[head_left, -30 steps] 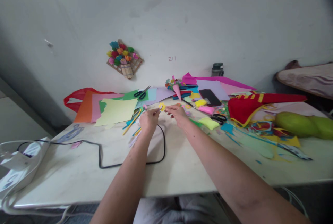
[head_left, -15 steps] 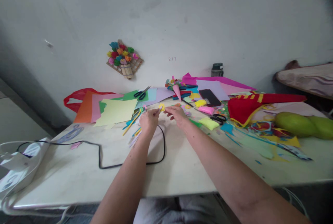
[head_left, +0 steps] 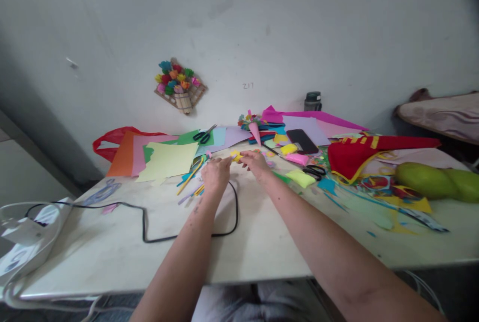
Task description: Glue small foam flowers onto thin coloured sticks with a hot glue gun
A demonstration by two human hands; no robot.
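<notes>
Between my two hands is a small yellow paper piece (head_left: 235,156), perhaps a flower shape, too small to make out fully. My left hand (head_left: 217,173) pinches it from the left, fingers closed. On its other side my right hand (head_left: 255,161) has thumb and fingertips closed on its edge. Yellow, blue and lilac paper strips (head_left: 190,178) lie beside and beneath my left hand. Behind my hands stands a pink paper cone (head_left: 255,132) with small coloured paper flowers at its top.
Coloured sheets (head_left: 168,159) and scissors (head_left: 204,135) lie at the back left. To the right are a phone (head_left: 302,141), clay packets (head_left: 300,177), more scissors (head_left: 315,171), a red cloth (head_left: 350,160) and green fruit (head_left: 422,179). A black cable (head_left: 160,238) loops across the table.
My right fingertips have closed in on the yellow paper piece, which both hands now hold. The piece has shifted slightly to the right and turned.
</notes>
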